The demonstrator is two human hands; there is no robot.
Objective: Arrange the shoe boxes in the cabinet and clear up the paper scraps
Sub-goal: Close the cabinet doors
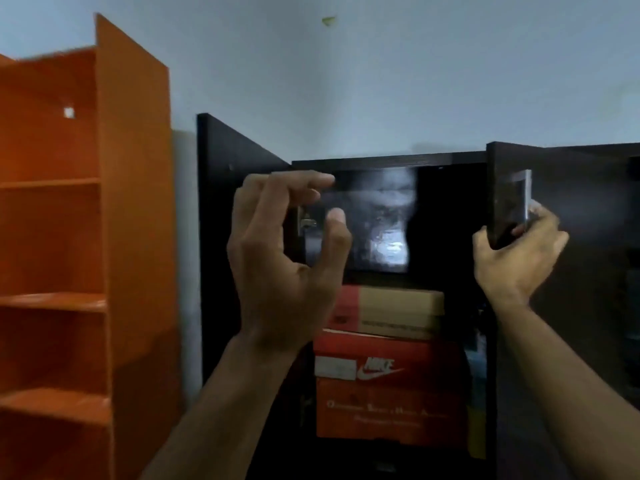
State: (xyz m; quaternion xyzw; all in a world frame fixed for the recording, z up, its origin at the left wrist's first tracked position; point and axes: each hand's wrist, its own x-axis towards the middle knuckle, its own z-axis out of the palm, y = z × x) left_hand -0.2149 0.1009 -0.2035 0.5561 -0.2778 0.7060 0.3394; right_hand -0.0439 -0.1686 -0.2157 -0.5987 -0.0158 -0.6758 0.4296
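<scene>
A pale wall [415, 81] fills the upper part of the view. An orange shelf unit [69, 237] is stood against it on the left, its shelves bare where they can be seen. Just beside it, a black cabinet [388, 161] is shown with both doors swung open: the left door [239, 174] is angled outward, and the right door [571, 209] is turned toward the camera.

Inside the cabinet, boxes are stacked. A black box [374, 220] with a blurred pale print is seen on top, in the upper part of the opening. A tan and red box [391, 313] lies below it, and a red Nike box [391, 393] is set beneath that one, touching it.

The left hand [277, 271] is raised in front of the black box, fingers and thumb spread wide and curled, nothing held; contact with the box cannot be told. The right hand [516, 251] is closed around the edge of the right door, just beside a metal handle [519, 199].
</scene>
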